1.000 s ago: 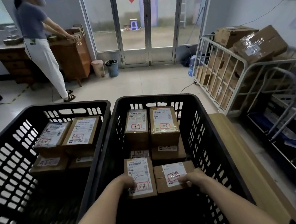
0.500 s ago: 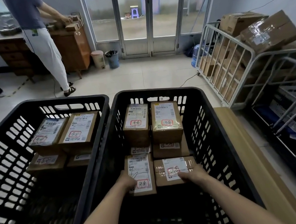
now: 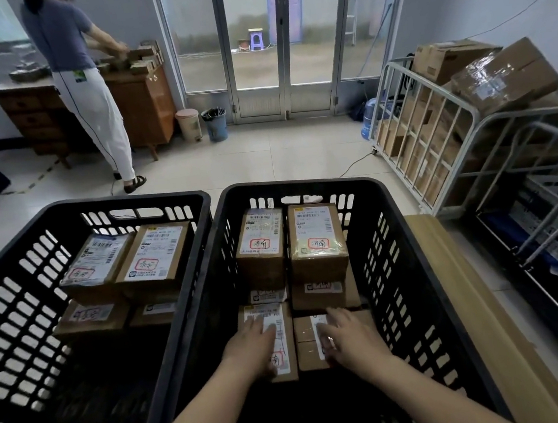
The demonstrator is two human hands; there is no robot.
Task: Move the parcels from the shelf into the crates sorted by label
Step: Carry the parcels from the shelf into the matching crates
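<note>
Left of the right crate (image 3: pixel 302 186), touching its side, sits the left crate (image 3: pixel 81 211). Its parcels (image 3: pixel 153 255) lie label up in a neat stack at the far end, so the writing is easy to check. Each has a hand-drawn red box with two signs inside, too scrawly for me to read.

Inside the right crate, the back parcels (image 3: pixel 316 238) carry a different red-boxed mark, which looks like 济南. I think that is why the piles are kept apart: one mark, one crate.

Nearer the front of the right crate, two more lie side by side, touching. The left hand (image 3: pixel 254 348) rests flat on the left parcel (image 3: pixel 284 328), fingers straight. The right hand (image 3: pixel 349 338) lies on the right parcel (image 3: pixel 307 353), fingers spread and flat, gripping nothing. They seem to be pressing both into line.

Right of the right crate stands a metal rack (image 3: pixel 515 114) with big brown boxes (image 3: pixel 504 77).
</note>
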